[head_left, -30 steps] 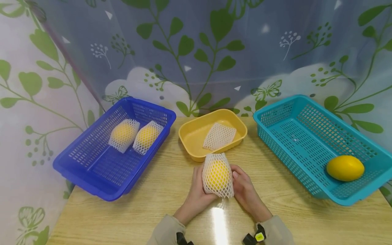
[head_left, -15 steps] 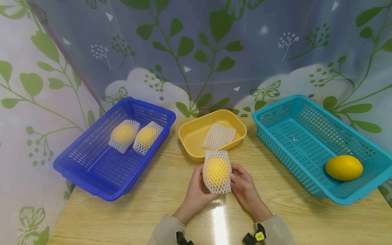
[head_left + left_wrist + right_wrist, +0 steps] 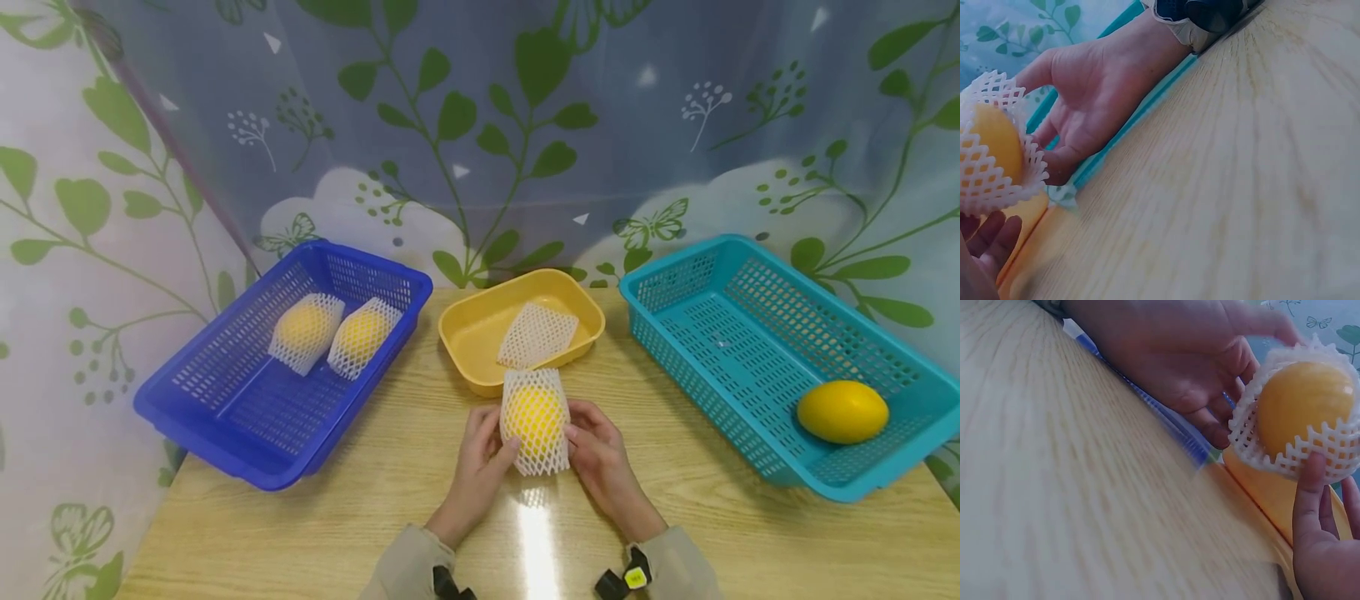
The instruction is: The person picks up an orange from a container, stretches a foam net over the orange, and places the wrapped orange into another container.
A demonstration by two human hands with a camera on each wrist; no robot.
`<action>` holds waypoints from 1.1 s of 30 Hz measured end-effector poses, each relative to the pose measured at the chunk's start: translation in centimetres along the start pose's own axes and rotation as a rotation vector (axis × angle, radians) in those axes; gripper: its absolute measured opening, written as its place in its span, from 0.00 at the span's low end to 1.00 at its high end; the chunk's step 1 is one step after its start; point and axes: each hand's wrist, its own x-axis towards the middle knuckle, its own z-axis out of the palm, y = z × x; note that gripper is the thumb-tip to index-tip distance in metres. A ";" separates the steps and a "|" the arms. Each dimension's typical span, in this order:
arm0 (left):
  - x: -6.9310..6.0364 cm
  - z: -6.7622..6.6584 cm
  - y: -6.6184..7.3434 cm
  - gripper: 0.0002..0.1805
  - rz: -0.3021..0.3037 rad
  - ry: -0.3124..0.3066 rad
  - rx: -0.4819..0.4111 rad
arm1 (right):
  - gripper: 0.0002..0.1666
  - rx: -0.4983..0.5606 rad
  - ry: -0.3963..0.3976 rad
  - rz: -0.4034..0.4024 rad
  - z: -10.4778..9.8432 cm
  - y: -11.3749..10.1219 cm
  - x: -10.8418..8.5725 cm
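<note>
A yellow fruit [image 3: 534,417] in a white foam net [image 3: 553,460] is held upright between both hands, just in front of the yellow tray. The left hand [image 3: 476,467] grips its left side, thumb on the net's front. On its right side the right hand [image 3: 603,467] pinches the net with thumb and fingers. Seen in the right wrist view, the fruit [image 3: 1305,406] shows bare through the net's open end, with the right hand [image 3: 1329,550] at the net's edge. The left wrist view shows the same fruit [image 3: 999,144] and part of the left hand [image 3: 991,250].
Two netted fruits [image 3: 303,327] [image 3: 363,335] lie in the blue basket [image 3: 255,475] at left. An empty foam net [image 3: 537,335] lies in the yellow tray [image 3: 468,354]. At right, the teal basket [image 3: 847,492] holds a bare yellow fruit [image 3: 843,412].
The left thumb has come from below the fruit up onto the front of the net. The netted fruit has turned slightly more upright, and both hands still hold it.
</note>
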 end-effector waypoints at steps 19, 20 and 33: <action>0.1 -0.1 0.0 0.28 -0.003 -0.045 -0.132 | 0.23 -0.079 -0.063 -0.106 -0.2 0.3 0.0; 0.1 0.0 0.0 0.29 -0.005 -0.049 -0.147 | 0.23 -0.093 -0.067 -0.105 -0.2 0.3 -0.1; 0.2 0.1 0.2 0.38 -0.098 0.030 -0.060 | 0.28 -0.055 -0.294 -0.153 -0.1 0.3 0.2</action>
